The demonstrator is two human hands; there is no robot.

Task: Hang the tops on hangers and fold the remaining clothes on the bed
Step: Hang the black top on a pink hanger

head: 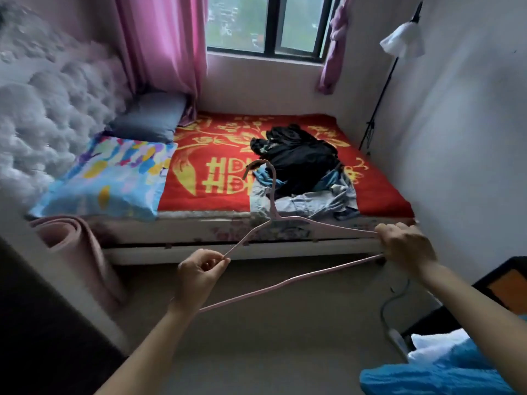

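Red blanket covers the bed [185, 201]. The clothes pile [299, 166] lies on its near right part, just beyond the pink hanger [313, 222]. I hold the hanger short of the bed edge, long axis left to right, hook toward the pile. My left hand [196, 272] pinches one end and my right hand [405, 246] grips the other. I judge the right hand nearer the pile.

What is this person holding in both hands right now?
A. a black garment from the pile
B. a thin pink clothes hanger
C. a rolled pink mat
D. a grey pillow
B: the left hand pinches one end of the thin pink clothes hanger and the right hand grips the other, while the pile of dark and denim clothes lies on the red-and-gold blanket.
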